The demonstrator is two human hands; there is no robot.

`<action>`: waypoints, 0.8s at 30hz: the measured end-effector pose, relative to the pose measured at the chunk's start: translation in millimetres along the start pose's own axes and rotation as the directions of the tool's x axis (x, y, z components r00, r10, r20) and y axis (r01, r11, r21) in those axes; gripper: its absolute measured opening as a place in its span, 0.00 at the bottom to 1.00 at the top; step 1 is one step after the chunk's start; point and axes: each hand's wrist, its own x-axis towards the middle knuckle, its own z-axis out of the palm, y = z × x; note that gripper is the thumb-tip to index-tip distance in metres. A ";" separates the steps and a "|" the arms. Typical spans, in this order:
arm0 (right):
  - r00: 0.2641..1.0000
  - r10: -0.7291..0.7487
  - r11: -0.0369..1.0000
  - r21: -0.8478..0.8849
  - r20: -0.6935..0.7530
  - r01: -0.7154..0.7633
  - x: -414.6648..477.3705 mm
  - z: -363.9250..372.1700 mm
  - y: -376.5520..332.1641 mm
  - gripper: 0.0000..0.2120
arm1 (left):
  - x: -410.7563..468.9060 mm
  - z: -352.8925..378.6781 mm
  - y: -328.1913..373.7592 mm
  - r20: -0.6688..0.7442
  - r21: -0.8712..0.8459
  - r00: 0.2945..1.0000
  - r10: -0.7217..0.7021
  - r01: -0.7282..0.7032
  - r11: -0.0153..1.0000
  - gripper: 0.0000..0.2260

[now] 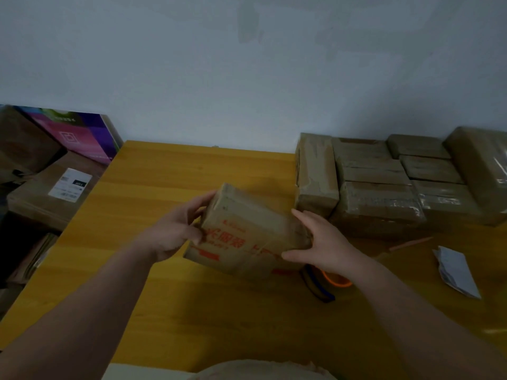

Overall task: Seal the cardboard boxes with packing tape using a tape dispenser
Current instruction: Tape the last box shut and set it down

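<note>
Above the yellow table (pixel 153 187), at centre: cardboard box with red print (pixel 247 237), tilted, clasped between left hand (pixel 175 231) at 9 o'clock and right hand (pixel 323 242) at 3 o'clock, fingers closed on opposite ends. Tape dispenser (pixel 326 283) at 5 o'clock, under right wrist. Taped boxes (pixel 384 187) stacked at 2 o'clock.

Taped boxes (pixel 384 185) right, behind held box (pixel 247 231)

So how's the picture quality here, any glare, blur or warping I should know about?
Head view: dim and underexposed, with a cool cast. The held box is slightly soft, its red print hard to read. Faint glare shows on the taped stacked boxes. Wide-angle warping bends the table edges and stretches both forearms.
</note>
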 end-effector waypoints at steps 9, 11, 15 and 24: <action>0.996 -0.011 1.000 0.013 0.087 0.010 1.4 5.9 -9.7 0.38 | 20.8 33.8 -21.9 -0.566 0.440 0.821 0.073 0.226 0.869 0.35; 0.998 -0.012 1.000 0.027 0.061 0.010 1.9 7.3 -8.9 0.28 | 19.5 49.5 -16.2 -0.521 0.513 0.839 0.157 0.161 0.843 0.33; 0.998 0.040 0.999 -0.017 0.038 -0.039 2.9 8.6 3.1 0.21 | 12.5 86.5 -12.0 -0.304 0.737 0.922 0.242 0.066 0.673 0.33; 0.977 0.211 0.967 -0.141 -0.038 -0.214 -5.2 24.0 31.9 0.26 | 19.6 113.8 -27.5 -0.162 0.923 0.981 0.110 0.112 0.368 0.41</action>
